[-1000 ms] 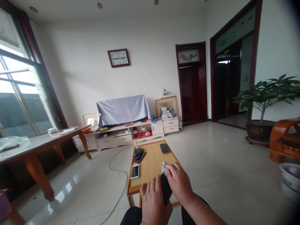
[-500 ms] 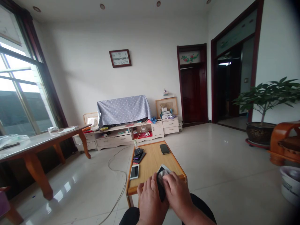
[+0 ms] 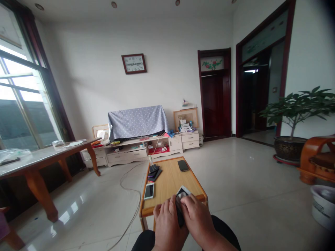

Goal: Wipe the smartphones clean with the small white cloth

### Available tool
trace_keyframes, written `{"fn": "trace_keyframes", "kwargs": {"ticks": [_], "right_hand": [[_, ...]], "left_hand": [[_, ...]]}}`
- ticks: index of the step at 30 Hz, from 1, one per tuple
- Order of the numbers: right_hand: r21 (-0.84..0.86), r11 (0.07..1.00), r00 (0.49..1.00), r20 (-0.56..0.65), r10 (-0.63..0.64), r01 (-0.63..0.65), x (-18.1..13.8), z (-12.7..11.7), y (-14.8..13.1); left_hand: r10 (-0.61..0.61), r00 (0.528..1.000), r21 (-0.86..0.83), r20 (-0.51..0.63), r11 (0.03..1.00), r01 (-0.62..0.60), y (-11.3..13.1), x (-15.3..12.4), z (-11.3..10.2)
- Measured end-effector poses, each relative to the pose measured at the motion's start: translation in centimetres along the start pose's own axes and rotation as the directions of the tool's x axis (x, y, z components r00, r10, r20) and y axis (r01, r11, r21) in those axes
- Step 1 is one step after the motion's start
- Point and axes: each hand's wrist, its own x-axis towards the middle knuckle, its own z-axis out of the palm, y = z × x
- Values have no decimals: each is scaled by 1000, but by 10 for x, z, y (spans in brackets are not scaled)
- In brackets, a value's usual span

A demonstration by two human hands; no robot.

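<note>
My left hand (image 3: 167, 225) grips a black phone (image 3: 180, 204) from its left side, over the near end of a low wooden table (image 3: 170, 184). My right hand (image 3: 197, 221) presses a small white cloth (image 3: 180, 198) onto the phone's face with closed fingers. On the table lie a white phone (image 3: 149, 191), a dark phone (image 3: 183, 165) at the far end, and a stack of dark devices (image 3: 154, 172).
A cable (image 3: 128, 190) trails across the tiled floor left of the table. A long wooden table (image 3: 39, 164) stands at the left by the window. A TV stand (image 3: 138, 148) lines the far wall. A potted plant (image 3: 293, 139), a wooden chair (image 3: 316, 157) and a white bucket (image 3: 323, 205) are at the right.
My right hand slid the white cloth from the phone's far end down toward its middle. Both hands and the phone stayed over the table's near end.
</note>
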Motion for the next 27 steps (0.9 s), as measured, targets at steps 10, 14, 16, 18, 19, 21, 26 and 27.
{"fn": "trace_keyframes", "kwargs": {"ticks": [10, 14, 16, 18, 19, 21, 26, 27], "right_hand": [[569, 765, 936, 26, 352, -303, 20, -5, 36], [746, 503, 865, 192, 464, -436, 14, 5, 32], [785, 419, 831, 206, 516, -455, 15, 8, 33], [802, 386, 808, 191, 558, -457, 18, 9, 38], [806, 377, 798, 183, 573, -456, 19, 9, 42], [817, 350, 773, 172, 611, -458, 20, 9, 49], [822, 322, 733, 161, 660, -470, 16, 12, 57], [819, 325, 734, 162, 660, -473, 15, 14, 56]], "left_hand": [[106, 994, -35, -20, 994, -106, -4, -1, -2], [148, 989, -27, -6, 989, -148, -3, 1, -2], [172, 985, -9, 0, 985, -172, -3, 4, -1], [170, 985, 21, -16, 985, -170, -5, 6, -1], [158, 987, 37, -34, 987, -156, -6, 7, -1], [128, 989, 59, -73, 991, -123, -8, 7, -2], [110, 989, 70, -94, 992, -104, -9, 5, -4], [112, 989, 68, -92, 992, -106, -7, 5, -4]]}}
